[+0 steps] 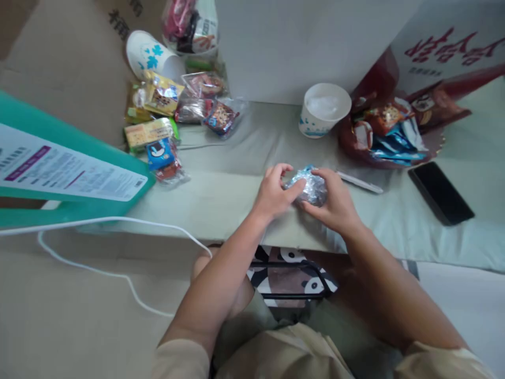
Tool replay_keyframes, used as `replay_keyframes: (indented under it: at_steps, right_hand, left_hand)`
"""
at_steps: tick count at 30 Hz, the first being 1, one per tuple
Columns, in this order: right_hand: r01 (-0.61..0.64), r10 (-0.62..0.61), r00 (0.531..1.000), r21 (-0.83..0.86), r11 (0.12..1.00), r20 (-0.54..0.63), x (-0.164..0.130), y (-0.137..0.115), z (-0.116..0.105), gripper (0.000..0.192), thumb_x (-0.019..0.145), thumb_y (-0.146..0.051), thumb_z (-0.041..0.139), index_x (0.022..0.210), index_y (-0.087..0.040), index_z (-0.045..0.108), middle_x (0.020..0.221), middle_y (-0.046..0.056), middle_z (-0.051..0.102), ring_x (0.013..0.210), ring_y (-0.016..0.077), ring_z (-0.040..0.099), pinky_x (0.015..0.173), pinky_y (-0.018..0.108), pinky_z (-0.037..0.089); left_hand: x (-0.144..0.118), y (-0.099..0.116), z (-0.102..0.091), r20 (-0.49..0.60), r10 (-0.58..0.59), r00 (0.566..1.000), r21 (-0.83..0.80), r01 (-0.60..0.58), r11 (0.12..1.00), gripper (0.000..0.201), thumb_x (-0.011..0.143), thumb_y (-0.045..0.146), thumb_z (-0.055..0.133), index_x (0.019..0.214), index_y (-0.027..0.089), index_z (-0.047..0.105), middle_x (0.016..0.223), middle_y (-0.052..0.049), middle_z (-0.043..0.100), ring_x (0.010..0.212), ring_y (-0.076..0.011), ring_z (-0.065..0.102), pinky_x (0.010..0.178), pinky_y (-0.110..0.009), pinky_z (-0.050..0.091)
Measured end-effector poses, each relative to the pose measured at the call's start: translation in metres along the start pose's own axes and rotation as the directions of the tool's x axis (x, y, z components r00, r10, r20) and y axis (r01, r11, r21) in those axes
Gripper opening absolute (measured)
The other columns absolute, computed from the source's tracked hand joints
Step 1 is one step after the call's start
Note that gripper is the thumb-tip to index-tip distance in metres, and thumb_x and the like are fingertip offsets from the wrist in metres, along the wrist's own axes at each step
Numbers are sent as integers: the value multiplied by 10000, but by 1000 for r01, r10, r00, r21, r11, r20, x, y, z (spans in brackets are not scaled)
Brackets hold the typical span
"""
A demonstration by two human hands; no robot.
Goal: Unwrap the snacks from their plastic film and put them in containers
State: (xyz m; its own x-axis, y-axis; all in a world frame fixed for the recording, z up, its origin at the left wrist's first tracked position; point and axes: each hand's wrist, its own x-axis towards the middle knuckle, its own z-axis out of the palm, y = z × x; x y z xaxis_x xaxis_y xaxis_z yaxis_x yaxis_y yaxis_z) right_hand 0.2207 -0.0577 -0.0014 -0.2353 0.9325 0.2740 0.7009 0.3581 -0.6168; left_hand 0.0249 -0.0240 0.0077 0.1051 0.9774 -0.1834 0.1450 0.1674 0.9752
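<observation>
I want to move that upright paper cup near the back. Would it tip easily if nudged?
Probably. The paper cup looks light and thin-walled, and its base is narrower than its rim, so a nudge near the top could tip it. Its contents are unclear.

Red brush-style characters on white box (445,50), upside down, unreadable. Dark printed characters on cardboard (124,18), partly cut off. Fine print, purple heading on white label (67,168) of teal box: too small.
</observation>
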Motion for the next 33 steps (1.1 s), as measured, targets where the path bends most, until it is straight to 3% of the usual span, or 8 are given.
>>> replay_keyframes:
  at_steps: [3, 7, 12, 16, 20, 25, 30, 33]
  right_hand:
    - [61, -67, 997, 150, 987, 32, -8, 9, -3, 699, 755, -449, 790, 1381, -270, 534, 1448, 171, 580, 1398, 391, 524, 1178, 627, 398]
    - [60, -57, 998, 353, 934, -18, -16, 21, -16, 840, 736, -596, 832, 1445, -309, 485, 1609, 143, 432, 1522, 376, 400, 1224, 598, 378]
    - [61, -9, 990, 370, 927, -140, -19, 40, -26, 558, 857, -441, 757, 1373, -317, 585, 1531, 124, 492, 1399, 319, 532, 993, 474, 578]
    - [63, 15, 952, 243, 968, -306, -13, 41, -27, 160, 898, -318, 693, 1044, -292, 754, 1225, 74, 641, 1105, 242, 648, 932, 442, 569]
    - [70, -29, 910, 85, 994, -413, -9, 29, -19, 153, 940, -309, 646, 957, -293, 798, 923, 47, 667, 897, 210, 620, 828, 408, 516]
    - [140, -155, 966, -81, 987, -209, -13, 14, -1, 279, 969, -309, 577, 1144, -295, 795, 997, 55, 754, 1058, 259, 620, 958, 454, 424]
    - [295, -296, 955, -20, 955, -37, -14, 7, -3, 363, 980, -265, 496, 1251, -291, 735, 1223, 41, 768, 1341, 293, 570, 1048, 473, 385]
    - [178, -183, 979, -64, 982, -88, -13, 19, -15, 335, 971, -266, 479, 1193, -246, 728, 1191, 83, 768, 1213, 281, 646, 1033, 461, 439]
  left_hand:
    - [0, -6, 5, 155, 14, 988, -17, -12, 1000, 645, 694, 432, 866, 1230, 183, 606, 1323, -147, 616, 1149, -266, 615, 996, -376, 489]
    - [2, -10, 12, 416, 31, 909, -129, 26, 991, 770, 652, 446, 906, 1282, 198, 540, 1283, -135, 668, 1161, -293, 661, 1015, -409, 513]
    - [5, -13, 25, 306, 115, 945, -160, -67, 985, 759, 651, 472, 919, 1244, 240, 506, 1242, -88, 658, 1133, -260, 669, 983, -387, 537]
    - [5, -12, 31, 348, 83, 934, -41, -74, 996, 658, 672, 368, 898, 1178, 245, 496, 1103, -45, 663, 977, -196, 677, 841, -311, 556]
    - [3, -14, 40, 278, -27, 960, -22, 35, 999, 700, 686, 342, 887, 1222, 278, 442, 872, 22, 647, 677, -124, 615, 587, -228, 489]
    - [4, -14, 36, 258, -21, 966, -241, 85, 967, 881, 588, 309, 947, 1292, 311, 417, 896, 26, 660, 667, -113, 624, 572, -212, 513]
    - [8, -14, 21, 219, -33, 975, -419, 125, 899, 736, 651, 496, 915, 1197, 311, 458, 961, 10, 680, 682, -118, 659, 563, -208, 528]
    - [9, -16, 15, 79, -38, 996, -400, 66, 914, 708, 672, 475, 922, 1189, 319, 464, 943, 16, 677, 656, -115, 659, 544, -201, 529]
